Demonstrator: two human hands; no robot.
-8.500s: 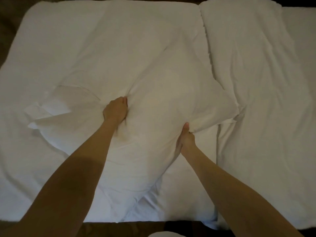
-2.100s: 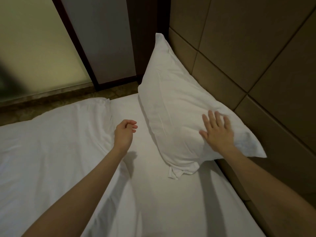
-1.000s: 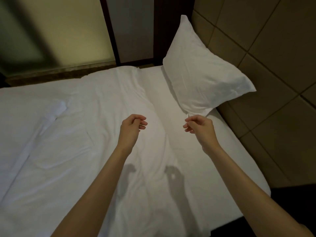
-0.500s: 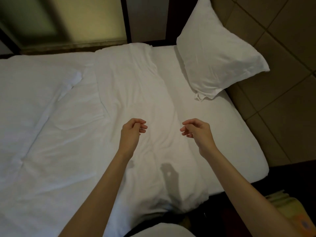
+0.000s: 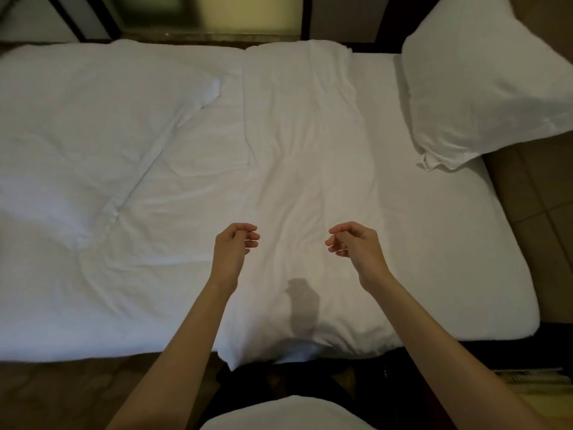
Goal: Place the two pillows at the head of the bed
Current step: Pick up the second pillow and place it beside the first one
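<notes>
Where the white bed meets the tan padded headboard at the right, one white pillow lies in the far right corner, its long axis slanting from the near left up to the far right, where it is cut off by the picture's edge. Its open, crumpled end points near and left, and its right side leans on the headboard. Only this one pillow can be seen on the bed. Near of it, a strip of bare sheet runs along the headboard to the bed's near right corner, with nothing lying on it. A rumpled white duvet covers the middle and left of the bed, with a folded band running from the far edge to the near edge, where it hangs a little over the side. Both bare forearms reach forward from the near edge over this band. The left hand and the right hand hover above the duvet, apart from each other, palms turned inward, fingers loosely curled and half open, grasping nothing. A shadow of one hand falls on the duvet between the wrists.
</notes>
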